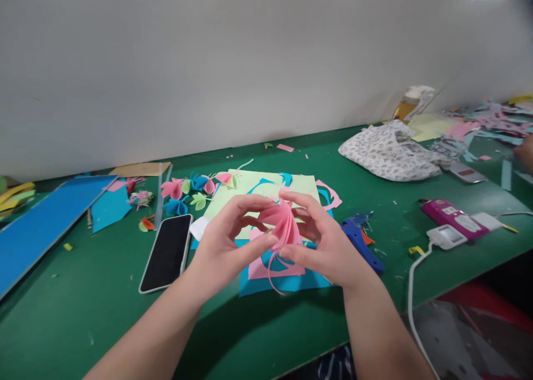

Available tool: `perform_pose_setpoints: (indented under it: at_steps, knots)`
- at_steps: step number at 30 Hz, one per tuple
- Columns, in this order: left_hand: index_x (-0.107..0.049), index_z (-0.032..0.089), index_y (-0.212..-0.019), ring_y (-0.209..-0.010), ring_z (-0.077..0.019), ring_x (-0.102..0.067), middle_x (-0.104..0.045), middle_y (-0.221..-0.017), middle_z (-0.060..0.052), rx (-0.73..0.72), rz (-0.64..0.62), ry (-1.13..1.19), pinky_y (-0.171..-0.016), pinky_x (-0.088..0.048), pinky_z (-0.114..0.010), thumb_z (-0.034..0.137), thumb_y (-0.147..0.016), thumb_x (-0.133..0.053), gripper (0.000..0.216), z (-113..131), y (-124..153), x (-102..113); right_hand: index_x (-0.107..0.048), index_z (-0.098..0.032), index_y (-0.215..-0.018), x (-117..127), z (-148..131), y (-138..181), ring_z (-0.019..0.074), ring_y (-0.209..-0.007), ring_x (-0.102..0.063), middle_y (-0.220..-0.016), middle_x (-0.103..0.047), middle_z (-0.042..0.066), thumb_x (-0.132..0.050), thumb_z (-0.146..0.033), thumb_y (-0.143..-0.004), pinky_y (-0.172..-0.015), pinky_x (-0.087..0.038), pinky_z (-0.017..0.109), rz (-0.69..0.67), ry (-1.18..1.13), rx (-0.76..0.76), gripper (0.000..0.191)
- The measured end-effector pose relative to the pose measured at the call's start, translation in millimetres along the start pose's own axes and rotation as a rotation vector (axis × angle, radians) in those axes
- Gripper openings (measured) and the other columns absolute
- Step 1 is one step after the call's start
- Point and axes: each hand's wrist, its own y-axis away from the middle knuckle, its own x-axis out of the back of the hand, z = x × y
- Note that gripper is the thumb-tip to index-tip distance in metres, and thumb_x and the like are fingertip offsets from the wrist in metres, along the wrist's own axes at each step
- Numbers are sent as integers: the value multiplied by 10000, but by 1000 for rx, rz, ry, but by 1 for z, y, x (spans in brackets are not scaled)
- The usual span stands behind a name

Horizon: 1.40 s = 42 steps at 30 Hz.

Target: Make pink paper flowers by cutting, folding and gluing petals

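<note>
Between my two hands is a pink paper flower (283, 222) made of several folded petals, with a thin pink strip hanging below it. My left hand (233, 238) pinches it from the left, thumb at the lower petals. From the right, my right hand (320, 238) grips it with thumb and fingers. Under the hands lie cut sheets of light green paper (306, 185), blue paper (258, 287) and pink paper (258, 270). Small pink, blue and green paper flowers (175, 207) lie left of the sheets. Part of the held flower is hidden by my fingers.
A phone (166, 252) lies left of my hands, a blue glue gun (363, 241) right. Further right are a patterned cloth (393, 150), a magenta device (452, 219) and a white cable (411, 291). A blue board (45, 219) lies far left. Another person's hand (525, 152) shows at the right edge.
</note>
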Motion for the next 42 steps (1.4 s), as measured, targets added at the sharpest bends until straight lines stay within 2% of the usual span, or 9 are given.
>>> perform_pose_setpoints:
  at_steps: [5, 9, 17, 21, 27, 32, 36, 39, 42]
  knots:
    - [-437, 388, -1270, -1101, -200, -537, -548, -1206, -14, -19, -118, -111, -912, -500, -331, 187, -738, -705, 629, 1, -1, 11, -434, -351, -1259, 1, 0, 0, 187, -1132, -552, -1325, -468, 27, -732, -267, -726, -922, -523, 335, 2, -40, 15, 616]
    - [-403, 394, -1310, -1108, -199, -530, -519, -1258, -15, -61, -195, -174, -915, -504, -319, 174, -722, -717, 702, 4, 0, 15, -444, -351, -1253, 0, 2, 0, 186, -1111, -565, -1311, -475, 31, -730, -272, -730, -904, -535, 335, -7, -72, 30, 601]
    - [-461, 355, -1269, -946, -160, -594, -610, -1040, -27, -91, -74, -199, -838, -533, -309, 145, -805, -609, 531, 5, -2, 8, -426, -361, -1253, -3, 3, -1, 207, -1115, -580, -1332, -479, 35, -712, -229, -738, -900, -541, 377, -23, -10, 17, 604]
    - [-450, 319, -1278, -835, -144, -608, -624, -886, -11, -78, -22, -210, -765, -534, -283, 143, -792, -619, 543, 3, -1, 1, -418, -354, -1259, -6, 2, -1, 220, -1138, -567, -1334, -482, 41, -711, -228, -736, -898, -543, 398, -46, 5, 2, 613]
    - [-423, 317, -1285, -783, -118, -622, -644, -824, 15, -65, 22, -231, -705, -526, -234, 121, -792, -614, 564, 2, -1, -4, -432, -351, -1262, -11, 4, -2, 218, -1137, -566, -1328, -476, 42, -730, -228, -718, -934, -518, 398, -71, 0, 22, 632]
    - [-435, 300, -1271, -769, -107, -629, -634, -823, 18, -156, 136, -379, -685, -527, -217, 116, -797, -604, 537, 1, -1, -2, -396, -373, -1287, -10, 6, -3, 218, -1164, -533, -1422, -374, 35, -721, -280, -721, -878, -548, 366, 37, -3, 20, 660]
    - [-425, 295, -1279, -764, -109, -636, -667, -841, 16, -382, 245, -657, -721, -523, -229, 91, -794, -594, 553, -4, -2, -2, -579, -272, -996, -12, 4, -5, 179, -889, -642, -1062, -625, 31, -686, -350, -737, -698, -584, 308, 255, 79, -1, 291]
    - [-407, 292, -1300, -739, -117, -633, -679, -852, 6, -492, 252, -769, -689, -518, -234, 96, -797, -595, 571, -9, -2, -2, -612, -225, -781, -19, 0, -6, 141, -700, -644, -765, -653, -8, -645, -309, -765, -642, -573, 279, 334, 203, 26, 91]
    - [-392, 295, -1321, -759, -130, -636, -683, -882, -4, -485, 229, -790, -690, -517, -243, 123, -790, -616, 601, -12, -1, -4, -610, -218, -711, -26, -1, -7, 112, -570, -617, -643, -635, -31, -589, -253, -797, -597, -565, 256, 425, 282, 101, 96]
